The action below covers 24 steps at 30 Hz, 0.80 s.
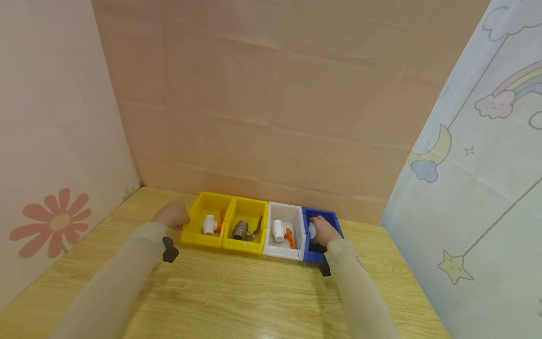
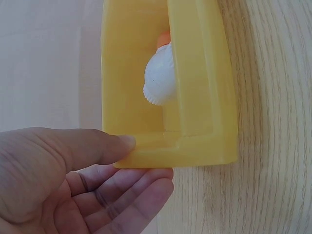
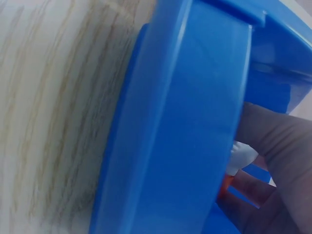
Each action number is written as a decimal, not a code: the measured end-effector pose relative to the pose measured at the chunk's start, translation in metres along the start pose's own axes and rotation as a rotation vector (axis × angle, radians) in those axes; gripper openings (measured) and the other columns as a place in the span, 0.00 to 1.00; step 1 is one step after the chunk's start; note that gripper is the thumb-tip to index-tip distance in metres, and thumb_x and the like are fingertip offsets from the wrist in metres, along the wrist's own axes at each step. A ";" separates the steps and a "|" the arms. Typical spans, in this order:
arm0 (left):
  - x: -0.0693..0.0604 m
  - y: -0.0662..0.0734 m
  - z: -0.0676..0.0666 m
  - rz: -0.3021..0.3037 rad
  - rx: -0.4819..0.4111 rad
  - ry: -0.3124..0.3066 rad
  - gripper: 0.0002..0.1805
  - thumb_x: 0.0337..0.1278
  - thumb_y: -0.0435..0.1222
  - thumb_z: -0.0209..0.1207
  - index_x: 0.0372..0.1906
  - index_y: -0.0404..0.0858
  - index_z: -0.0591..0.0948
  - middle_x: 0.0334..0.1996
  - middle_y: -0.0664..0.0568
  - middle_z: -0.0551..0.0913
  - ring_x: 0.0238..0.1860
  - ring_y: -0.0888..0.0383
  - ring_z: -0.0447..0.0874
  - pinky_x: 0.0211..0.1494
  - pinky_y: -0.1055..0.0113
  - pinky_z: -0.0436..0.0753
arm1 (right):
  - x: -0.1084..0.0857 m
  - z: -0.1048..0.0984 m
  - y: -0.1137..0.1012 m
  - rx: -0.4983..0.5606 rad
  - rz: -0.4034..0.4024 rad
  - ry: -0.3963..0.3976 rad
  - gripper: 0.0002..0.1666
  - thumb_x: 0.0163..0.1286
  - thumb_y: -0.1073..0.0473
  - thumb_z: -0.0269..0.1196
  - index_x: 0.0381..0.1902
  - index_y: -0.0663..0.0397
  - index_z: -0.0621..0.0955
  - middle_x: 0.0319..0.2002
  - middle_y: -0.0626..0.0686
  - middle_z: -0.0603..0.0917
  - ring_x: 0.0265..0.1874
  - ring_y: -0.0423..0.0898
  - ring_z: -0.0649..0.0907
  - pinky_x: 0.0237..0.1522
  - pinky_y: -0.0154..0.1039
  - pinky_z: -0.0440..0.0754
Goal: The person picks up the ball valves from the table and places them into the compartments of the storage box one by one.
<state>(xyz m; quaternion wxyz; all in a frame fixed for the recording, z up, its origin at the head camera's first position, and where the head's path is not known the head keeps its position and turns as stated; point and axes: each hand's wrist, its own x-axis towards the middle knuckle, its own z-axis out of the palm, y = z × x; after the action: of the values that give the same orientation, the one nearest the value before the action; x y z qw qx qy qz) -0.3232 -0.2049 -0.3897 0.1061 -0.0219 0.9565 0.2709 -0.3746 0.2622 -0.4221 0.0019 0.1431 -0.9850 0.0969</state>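
Observation:
My left hand (image 1: 171, 214) grips the left side of the leftmost yellow bin (image 1: 201, 241). In the left wrist view, the thumb lies on the rim and the other fingers are against the outside wall. A white plastic ball valve (image 1: 209, 224) with an orange handle lies in that bin. On the right, my right hand (image 1: 325, 231) reaches into the blue bin (image 1: 312, 256). Its thumb and fingers hold a white plastic valve (image 3: 243, 156) with an orange part, mostly hidden by the bin's front wall and the hand.
Between the end bins stand a second yellow bin (image 1: 243, 248) holding a metal ball valve (image 1: 240, 230), and a white bin (image 1: 282, 254) holding another white valve (image 1: 278, 230) with an orange handle. The bins stand side by side on a wooden table (image 1: 254, 296), near the back wall (image 1: 271, 103).

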 end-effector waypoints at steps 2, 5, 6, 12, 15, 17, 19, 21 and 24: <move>0.001 0.000 0.000 -0.005 -0.003 -0.002 0.05 0.57 0.30 0.55 0.31 0.31 0.78 0.23 0.47 0.78 0.22 0.56 0.76 0.29 0.68 0.81 | 0.000 -0.001 -0.002 0.000 0.009 -0.007 0.39 0.46 0.68 0.74 0.58 0.68 0.74 0.55 0.65 0.76 0.55 0.60 0.76 0.60 0.54 0.73; 0.003 -0.001 0.000 -0.008 -0.007 -0.006 0.05 0.57 0.31 0.55 0.30 0.32 0.78 0.23 0.47 0.78 0.22 0.57 0.76 0.29 0.68 0.81 | 0.001 0.001 -0.001 0.012 0.031 -0.025 0.40 0.47 0.68 0.73 0.60 0.67 0.73 0.57 0.65 0.75 0.58 0.60 0.76 0.62 0.54 0.72; 0.004 -0.001 0.000 -0.007 -0.008 -0.008 0.05 0.57 0.31 0.55 0.30 0.32 0.78 0.23 0.47 0.78 0.22 0.57 0.76 0.29 0.68 0.81 | 0.002 0.001 0.000 0.011 0.038 -0.029 0.40 0.48 0.68 0.73 0.61 0.67 0.73 0.58 0.65 0.75 0.58 0.60 0.75 0.63 0.54 0.71; 0.008 -0.004 0.000 -0.002 -0.004 -0.011 0.05 0.56 0.31 0.55 0.30 0.32 0.78 0.22 0.47 0.78 0.21 0.57 0.76 0.27 0.68 0.80 | 0.007 0.006 0.004 -0.013 0.045 -0.027 0.41 0.48 0.66 0.75 0.60 0.66 0.73 0.57 0.64 0.75 0.57 0.59 0.76 0.62 0.53 0.73; 0.008 -0.004 0.000 -0.003 -0.009 -0.009 0.05 0.55 0.31 0.55 0.30 0.32 0.78 0.22 0.48 0.78 0.21 0.57 0.76 0.28 0.68 0.80 | 0.008 0.007 0.005 -0.004 0.048 -0.021 0.41 0.47 0.65 0.75 0.60 0.65 0.73 0.57 0.63 0.76 0.57 0.58 0.77 0.61 0.53 0.73; 0.008 -0.004 0.000 0.000 -0.011 -0.008 0.05 0.55 0.30 0.55 0.29 0.32 0.78 0.22 0.47 0.78 0.21 0.57 0.76 0.27 0.68 0.81 | 0.008 0.008 0.006 0.001 0.049 -0.018 0.41 0.46 0.65 0.75 0.60 0.66 0.74 0.57 0.63 0.76 0.57 0.58 0.77 0.61 0.53 0.73; 0.008 -0.004 0.000 0.002 -0.013 -0.006 0.05 0.55 0.30 0.55 0.29 0.32 0.78 0.22 0.48 0.78 0.21 0.57 0.75 0.28 0.68 0.81 | 0.010 0.009 0.006 0.002 0.051 -0.018 0.41 0.47 0.65 0.75 0.60 0.66 0.74 0.57 0.63 0.76 0.57 0.58 0.77 0.61 0.54 0.73; 0.009 -0.006 0.000 0.004 -0.011 -0.007 0.05 0.56 0.30 0.55 0.29 0.32 0.78 0.21 0.48 0.77 0.20 0.57 0.75 0.28 0.68 0.81 | 0.012 0.011 0.006 -0.002 0.053 -0.018 0.41 0.47 0.65 0.75 0.60 0.66 0.74 0.57 0.64 0.76 0.57 0.59 0.77 0.61 0.54 0.73; 0.011 -0.009 0.000 0.011 -0.008 -0.010 0.06 0.55 0.30 0.54 0.28 0.31 0.79 0.19 0.49 0.76 0.19 0.58 0.74 0.26 0.68 0.79 | 0.015 0.014 0.006 -0.001 0.061 -0.018 0.39 0.48 0.65 0.74 0.60 0.65 0.74 0.56 0.64 0.76 0.56 0.59 0.77 0.61 0.54 0.73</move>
<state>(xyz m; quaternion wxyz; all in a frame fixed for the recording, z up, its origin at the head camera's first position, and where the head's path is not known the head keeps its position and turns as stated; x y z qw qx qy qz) -0.3330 -0.2124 -0.3963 0.1092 -0.0159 0.9549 0.2755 -0.3903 0.2608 -0.4363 -0.0097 0.1139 -0.9889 0.0952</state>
